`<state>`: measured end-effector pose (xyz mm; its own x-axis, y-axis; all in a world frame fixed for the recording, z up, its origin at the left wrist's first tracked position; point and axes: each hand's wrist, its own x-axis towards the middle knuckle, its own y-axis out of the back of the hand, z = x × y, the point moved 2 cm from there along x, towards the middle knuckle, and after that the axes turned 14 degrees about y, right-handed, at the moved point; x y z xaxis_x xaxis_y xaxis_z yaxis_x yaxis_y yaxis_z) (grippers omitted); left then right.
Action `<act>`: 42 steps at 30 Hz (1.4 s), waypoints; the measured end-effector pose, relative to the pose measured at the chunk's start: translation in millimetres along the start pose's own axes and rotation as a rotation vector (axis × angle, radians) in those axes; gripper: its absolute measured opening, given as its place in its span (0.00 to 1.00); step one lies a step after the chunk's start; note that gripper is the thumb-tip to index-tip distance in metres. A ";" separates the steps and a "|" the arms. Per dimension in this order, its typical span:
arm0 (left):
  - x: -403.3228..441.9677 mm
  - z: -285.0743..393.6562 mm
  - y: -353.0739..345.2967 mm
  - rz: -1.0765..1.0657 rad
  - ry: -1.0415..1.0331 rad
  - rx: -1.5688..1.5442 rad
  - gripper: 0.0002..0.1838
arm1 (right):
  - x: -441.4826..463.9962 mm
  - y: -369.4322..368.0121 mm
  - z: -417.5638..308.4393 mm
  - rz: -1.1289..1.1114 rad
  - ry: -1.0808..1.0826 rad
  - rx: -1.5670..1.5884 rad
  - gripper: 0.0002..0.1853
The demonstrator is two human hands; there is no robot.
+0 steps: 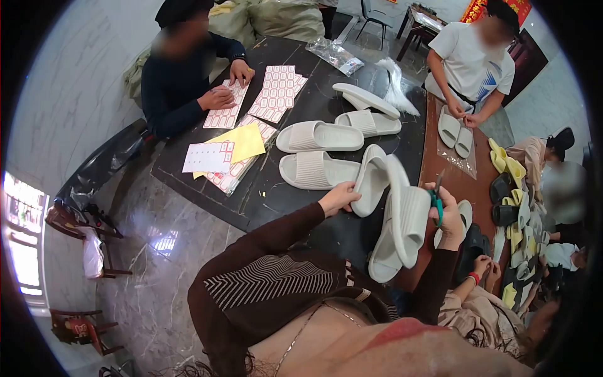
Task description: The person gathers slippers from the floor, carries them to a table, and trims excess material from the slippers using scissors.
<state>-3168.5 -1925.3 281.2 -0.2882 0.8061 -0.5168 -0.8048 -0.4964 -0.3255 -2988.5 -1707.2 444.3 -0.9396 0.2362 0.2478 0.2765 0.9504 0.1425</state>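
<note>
My left hand [340, 198] pinches the edge of a light grey slipper [372, 188] that is tipped up on its side. In my right hand [447, 217] is a pair of scissors [437, 205] with teal handles, its blades pointing up and away from me. Right beside that hand, a ribbed-strap grey slipper [411, 220] leans over another grey slipper [383, 254] at the table's near edge. Whether my right fingers also touch the leaning slipper, I cannot tell. Beyond my left hand, more grey slippers [319, 136] lie on the black table [264, 201].
Printed label sheets [274, 94] and a yellow sheet [249, 142] lie at the left, where a co-worker [182, 75] handles labels. Across the brown table [433, 163], another person [471, 63] works over bagged slippers [455, 133]. Yellow and black slippers [502, 188] crowd the right side.
</note>
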 end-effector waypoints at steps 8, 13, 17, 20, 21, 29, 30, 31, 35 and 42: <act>-13.2 -3.8 1.6 0.032 -0.055 0.049 0.24 | 13.7 -57.7 35.1 -0.255 0.066 -0.355 0.33; -9.8 -8.9 -2.7 -0.102 -0.060 -0.029 0.21 | 12.3 -65.7 49.9 -0.152 -0.190 -0.443 0.32; -19.4 -6.8 -22.6 -0.102 -0.150 -0.137 0.20 | 6.1 -65.6 58.3 0.083 -0.077 -0.530 0.32; -28.2 -4.0 -29.1 -0.239 0.014 -0.035 0.17 | -5.1 -54.8 73.8 0.228 -0.030 -0.503 0.32; -24.0 -6.4 -33.6 -0.227 0.016 -0.043 0.17 | -6.2 -54.0 72.5 0.275 0.027 -0.524 0.32; 66.1 66.2 -120.0 -0.509 -0.132 -0.147 0.20 | -53.0 -38.4 -6.4 1.042 0.388 -0.464 0.22; 78.0 80.9 -140.2 -0.569 -0.266 -0.151 0.22 | -58.9 -39.8 -16.8 1.044 0.385 -0.465 0.22; 82.7 93.6 -153.0 -0.631 -0.400 -0.154 0.25 | -63.2 -40.2 -21.6 1.061 0.418 -0.406 0.22; 63.7 108.6 -139.9 -0.351 -0.236 -0.078 0.29 | -93.0 -51.5 -19.5 0.958 0.273 -0.406 0.23; 0.1 42.7 76.5 0.927 -0.789 0.414 0.15 | -133.4 -121.8 35.3 0.723 -0.149 0.085 0.22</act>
<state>-3252.2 -1949.4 290.0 -0.9372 0.2570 0.2358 -0.1989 -0.9492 0.2439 -2903.9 -1847.4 360.1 -0.5481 0.8281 0.1177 0.8255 0.5582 -0.0832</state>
